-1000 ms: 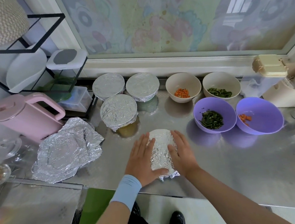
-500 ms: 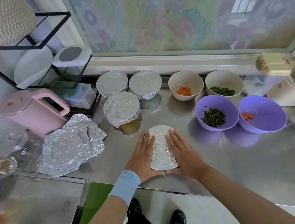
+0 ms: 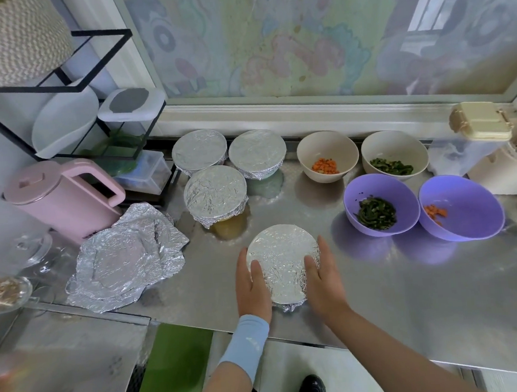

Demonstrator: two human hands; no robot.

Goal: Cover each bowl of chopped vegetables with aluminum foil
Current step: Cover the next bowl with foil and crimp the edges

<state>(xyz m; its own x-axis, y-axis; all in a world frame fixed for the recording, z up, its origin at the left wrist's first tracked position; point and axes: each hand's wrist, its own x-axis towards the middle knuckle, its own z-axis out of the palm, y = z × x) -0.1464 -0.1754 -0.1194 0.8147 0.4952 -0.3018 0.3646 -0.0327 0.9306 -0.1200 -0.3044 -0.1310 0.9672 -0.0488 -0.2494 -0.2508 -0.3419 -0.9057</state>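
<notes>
Open counter (image 3: 413,295) before purple bowls (image 3: 371,188)

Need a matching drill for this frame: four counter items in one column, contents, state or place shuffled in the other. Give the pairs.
Column A
1. left beige bowl
2. left purple bowl
3. nearest bowl, between left hand and right hand
4. loose foil sheets

Column B
a. covered with foil
b. holds diced carrot
c. lies next to the pink jug
d. holds chopped greens

Pairs: 1-b, 2-d, 3-a, 4-c
</notes>
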